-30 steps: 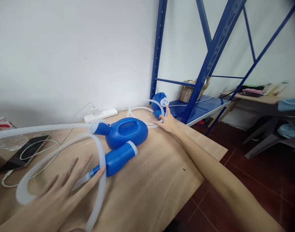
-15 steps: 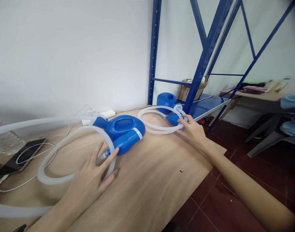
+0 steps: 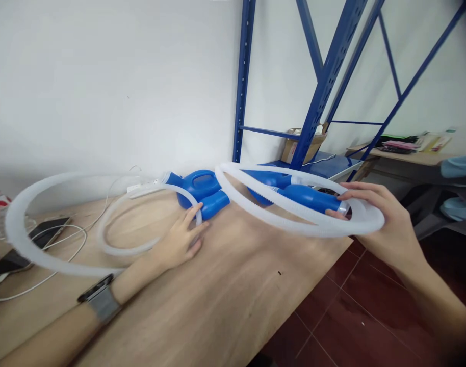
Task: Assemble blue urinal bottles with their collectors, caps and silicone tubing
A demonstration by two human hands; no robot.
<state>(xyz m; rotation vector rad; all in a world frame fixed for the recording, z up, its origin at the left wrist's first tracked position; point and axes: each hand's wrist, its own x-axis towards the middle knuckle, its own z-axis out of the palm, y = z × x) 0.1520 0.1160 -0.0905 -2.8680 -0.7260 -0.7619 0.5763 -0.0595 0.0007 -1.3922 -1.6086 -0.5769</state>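
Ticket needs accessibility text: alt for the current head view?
Right hand holds looped white tubing by a blue bottle; left hand touches another tubing loop by more blue containers, over a wooden table.

Left hand (image 3: 181,237) low, fingers spread; right hand (image 3: 378,214) raised, fingers curled.

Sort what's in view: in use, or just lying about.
In use:
- blue bottles
- left tube, under the left hand's fingertips
- right tube, held in the right hand

Apparently just lying about:
- phone
- power strip
- cardboard box
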